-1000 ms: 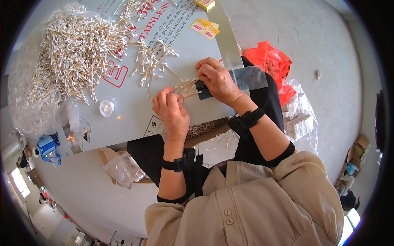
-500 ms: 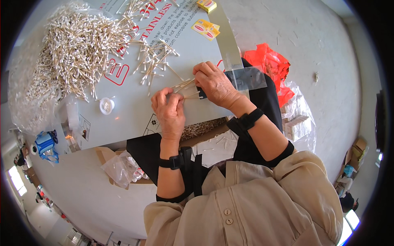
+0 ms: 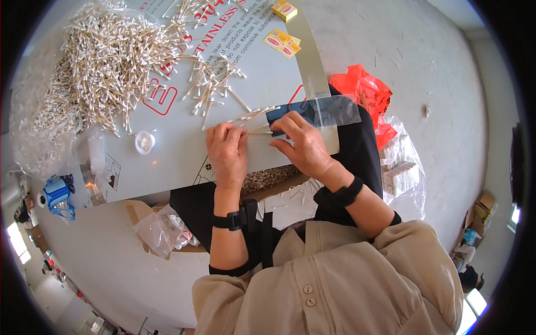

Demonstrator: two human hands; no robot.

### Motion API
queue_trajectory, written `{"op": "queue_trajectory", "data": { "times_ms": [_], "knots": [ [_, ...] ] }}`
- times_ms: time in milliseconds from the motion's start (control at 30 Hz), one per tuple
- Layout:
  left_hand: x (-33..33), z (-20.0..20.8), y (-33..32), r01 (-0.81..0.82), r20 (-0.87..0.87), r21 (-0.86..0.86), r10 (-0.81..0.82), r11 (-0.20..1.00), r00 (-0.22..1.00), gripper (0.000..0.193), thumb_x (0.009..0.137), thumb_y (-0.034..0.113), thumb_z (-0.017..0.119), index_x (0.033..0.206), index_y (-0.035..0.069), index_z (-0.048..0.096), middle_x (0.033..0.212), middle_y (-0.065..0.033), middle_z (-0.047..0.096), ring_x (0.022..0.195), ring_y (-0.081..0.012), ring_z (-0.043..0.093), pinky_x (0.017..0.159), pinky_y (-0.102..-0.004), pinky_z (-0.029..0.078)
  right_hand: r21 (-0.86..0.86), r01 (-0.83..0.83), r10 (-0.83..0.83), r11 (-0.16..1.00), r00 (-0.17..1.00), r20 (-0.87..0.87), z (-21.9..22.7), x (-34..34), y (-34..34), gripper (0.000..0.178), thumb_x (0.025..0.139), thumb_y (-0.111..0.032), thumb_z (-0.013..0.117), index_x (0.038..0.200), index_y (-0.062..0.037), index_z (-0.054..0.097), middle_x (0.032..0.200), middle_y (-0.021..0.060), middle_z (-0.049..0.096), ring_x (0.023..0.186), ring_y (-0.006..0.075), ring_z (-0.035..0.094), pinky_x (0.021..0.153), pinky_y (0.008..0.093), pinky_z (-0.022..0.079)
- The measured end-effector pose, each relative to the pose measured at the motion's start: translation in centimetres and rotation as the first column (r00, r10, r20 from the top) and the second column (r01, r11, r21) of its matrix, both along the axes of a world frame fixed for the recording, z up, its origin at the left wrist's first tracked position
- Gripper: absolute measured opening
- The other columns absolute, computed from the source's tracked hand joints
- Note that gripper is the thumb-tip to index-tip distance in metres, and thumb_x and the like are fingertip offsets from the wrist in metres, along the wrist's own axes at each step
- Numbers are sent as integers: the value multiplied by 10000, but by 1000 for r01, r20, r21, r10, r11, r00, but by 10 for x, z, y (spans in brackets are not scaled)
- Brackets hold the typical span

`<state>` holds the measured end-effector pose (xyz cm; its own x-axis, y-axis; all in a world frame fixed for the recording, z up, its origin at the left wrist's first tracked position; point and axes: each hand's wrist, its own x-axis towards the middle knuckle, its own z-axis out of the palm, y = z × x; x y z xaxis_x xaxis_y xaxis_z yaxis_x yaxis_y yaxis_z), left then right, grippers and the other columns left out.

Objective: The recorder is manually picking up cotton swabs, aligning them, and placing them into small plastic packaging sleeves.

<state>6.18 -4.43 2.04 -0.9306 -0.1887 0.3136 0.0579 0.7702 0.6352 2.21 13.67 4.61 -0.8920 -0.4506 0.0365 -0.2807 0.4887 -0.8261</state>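
Observation:
My left hand (image 3: pixel 228 156) is closed, its fingertips pinching a couple of cotton swabs (image 3: pixel 259 129) whose white tips point right. Just right of those tips is my right hand (image 3: pixel 306 146), its thumb and forefinger apart with nothing seen between them. Beneath and beyond its fingers lies a dark, see-through plastic strip (image 3: pixel 335 110), reaching over the table's right edge. More loose swabs (image 3: pixel 255 113) rest with their tips against the strip's left end. A small scattered group of swabs (image 3: pixel 209 84) lies beyond my left hand.
A large heap of swabs (image 3: pixel 106 67) spills from a clear bag on the metal-topped table (image 3: pixel 178 153). Nearby stands a small white cup (image 3: pixel 144 142). Yellow cards (image 3: pixel 283 43) and a yellow box (image 3: pixel 285 10) sit at the far right. Red plastic (image 3: pixel 363 89) lies beyond the right edge.
My right hand has moved down and slightly right, its fingers opening and uncovering the strip's left end. My left hand keeps its pinch on the swabs.

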Motion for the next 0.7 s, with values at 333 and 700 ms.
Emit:
{"op": "queue_trajectory", "data": {
  "times_ms": [333,700],
  "knots": [
    [-13,2,11,38,-8,-34,-39,999,999,164,700,-14,709,819,40,609,890,-71,553,865,-294,532,790,-408,450,125,-21,64,992,931,-359,-27,-10,-5,163,713,4,678,862,-55,644,904,84,563,821,280,606,697,359,526],
    [-15,7,9,75,128,-60,-67,995,990,275,712,-11,713,961,41,608,976,-95,535,943,-316,500,833,-429,436,-91,66,-75,994,991,-107,-17,-6,3,183,702,53,629,860,-18,571,944,105,542,828,303,602,712,366,525]
  ]
}}
